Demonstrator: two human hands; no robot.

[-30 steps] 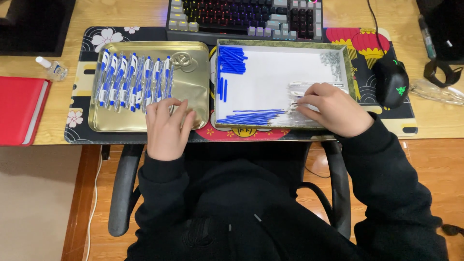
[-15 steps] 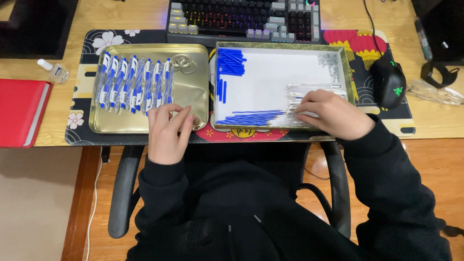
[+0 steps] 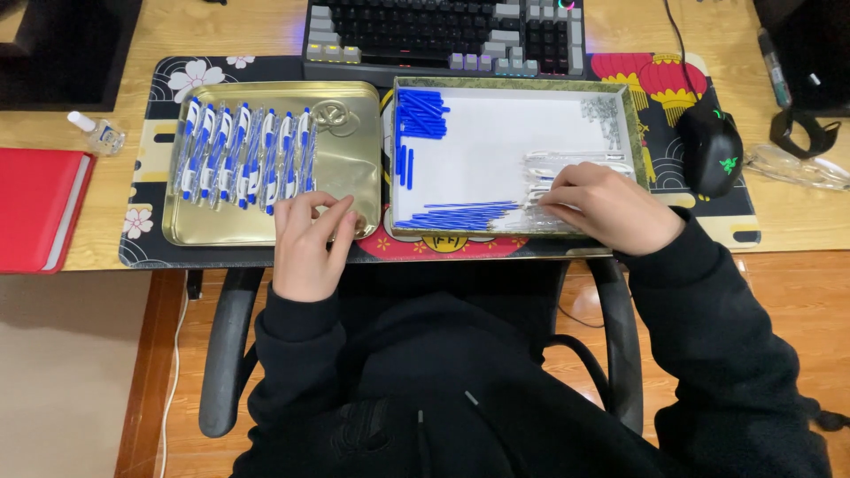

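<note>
Hands rest at the near edges of two trays on the table [image 3: 221,35]. The left hand [image 3: 308,243] lies on the near right corner of the gold tray [image 3: 354,168], fingers [image 3: 341,221] curled loosely; whether they pinch anything I cannot tell. A row of assembled blue-and-white pens [image 3: 243,155] lies in that tray, just beyond the hand. The right hand [image 3: 606,205] sits in the white tray [image 3: 513,133], fingers bent down onto a pile of clear pen barrels [image 3: 567,164], apparently grasping one. Thin blue refills [image 3: 460,215] lie just left of it; short blue parts [image 3: 418,113] fill the far left corner. A keyboard [image 3: 443,26] and a black mouse [image 3: 710,152] lie near.
</note>
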